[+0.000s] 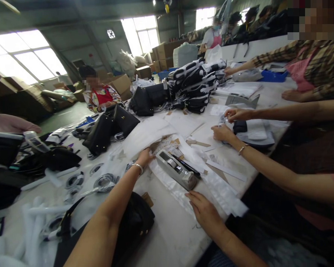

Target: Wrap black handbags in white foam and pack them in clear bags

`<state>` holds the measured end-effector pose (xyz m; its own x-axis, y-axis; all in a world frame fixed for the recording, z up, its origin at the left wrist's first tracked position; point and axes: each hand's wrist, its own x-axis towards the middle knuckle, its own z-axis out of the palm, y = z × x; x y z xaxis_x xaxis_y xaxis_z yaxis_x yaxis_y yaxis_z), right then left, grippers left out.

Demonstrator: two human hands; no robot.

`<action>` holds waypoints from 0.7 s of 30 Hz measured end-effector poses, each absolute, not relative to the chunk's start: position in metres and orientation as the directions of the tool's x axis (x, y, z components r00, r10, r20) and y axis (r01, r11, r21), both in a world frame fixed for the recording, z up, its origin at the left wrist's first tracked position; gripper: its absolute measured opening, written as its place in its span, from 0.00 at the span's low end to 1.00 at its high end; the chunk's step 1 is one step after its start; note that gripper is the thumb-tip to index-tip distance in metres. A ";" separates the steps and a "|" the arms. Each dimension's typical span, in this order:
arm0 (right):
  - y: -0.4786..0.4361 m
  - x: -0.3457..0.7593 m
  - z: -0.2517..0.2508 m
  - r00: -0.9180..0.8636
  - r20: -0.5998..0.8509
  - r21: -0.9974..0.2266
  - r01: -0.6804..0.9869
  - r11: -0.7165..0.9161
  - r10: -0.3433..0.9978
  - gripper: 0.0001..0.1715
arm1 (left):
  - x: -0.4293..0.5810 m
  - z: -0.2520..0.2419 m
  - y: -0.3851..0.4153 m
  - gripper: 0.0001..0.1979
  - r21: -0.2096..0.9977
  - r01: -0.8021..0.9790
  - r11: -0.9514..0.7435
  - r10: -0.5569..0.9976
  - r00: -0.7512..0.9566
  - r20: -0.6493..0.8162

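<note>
My left hand is at the near edge of a white packing sheet, which is bowed up there. Its fingers are closed on that edge, with the tips partly hidden. My right hand is open, fingers stretched out, by the near end of a grey tape dispenser. The fingertips lie at the white plastic bags under the dispenser. A dark pen-like tool lies along the dispenser's far side. Below my left forearm is a black handbag.
Black handbags and a pile of wrapped black-and-white goods cover the table's far side. Coiled straps and white foam tubes lie left. At right, a co-worker's hands handle a small packet; another person stands beyond.
</note>
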<state>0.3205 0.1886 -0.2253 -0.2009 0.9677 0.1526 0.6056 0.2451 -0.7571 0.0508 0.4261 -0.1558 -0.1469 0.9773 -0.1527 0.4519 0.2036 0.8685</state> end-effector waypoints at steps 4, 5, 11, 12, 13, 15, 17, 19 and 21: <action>0.176 0.334 -0.215 -0.215 0.151 -0.746 0.616 0.254 0.965 0.36 | 0.045 -0.139 0.410 0.17 0.876 0.449 0.175 0.981 -0.157 -0.116; 0.176 0.338 -0.210 -0.229 0.163 -0.742 0.613 0.272 0.960 0.36 | 0.043 -0.133 0.404 0.16 0.880 0.445 0.167 0.982 -0.155 -0.108; 0.229 0.391 -0.166 -0.129 0.296 -0.625 0.723 0.294 0.947 0.22 | 0.042 -0.091 0.350 0.20 0.888 0.451 0.094 0.994 -0.085 -0.063; 0.246 0.402 -0.161 -0.073 0.264 -0.588 0.778 0.221 0.962 0.22 | 0.044 -0.085 0.338 0.21 0.887 0.455 0.081 0.996 -0.070 -0.055; 0.263 0.412 -0.158 -0.024 0.186 -0.532 0.838 0.121 0.982 0.22 | 0.046 -0.079 0.326 0.22 0.885 0.461 0.068 0.997 -0.055 -0.048; 0.295 0.430 -0.154 0.030 0.120 -0.485 0.874 0.032 0.992 0.22 | 0.052 -0.069 0.299 0.21 0.887 0.460 0.050 0.999 -0.023 -0.045; 0.319 0.443 -0.155 0.089 0.049 -0.437 0.897 -0.059 0.995 0.21 | 0.056 -0.062 0.270 0.21 0.915 0.399 0.064 0.997 0.003 -0.071; 0.334 0.452 -0.156 0.145 -0.025 -0.389 0.910 -0.144 0.989 0.19 | 0.059 -0.058 0.243 0.21 0.949 0.298 0.101 0.994 0.008 -0.109; 0.342 0.457 -0.155 0.178 -0.090 -0.359 0.912 -0.199 0.980 0.19 | 0.061 -0.057 0.218 0.22 0.959 0.263 0.107 0.994 0.007 -0.112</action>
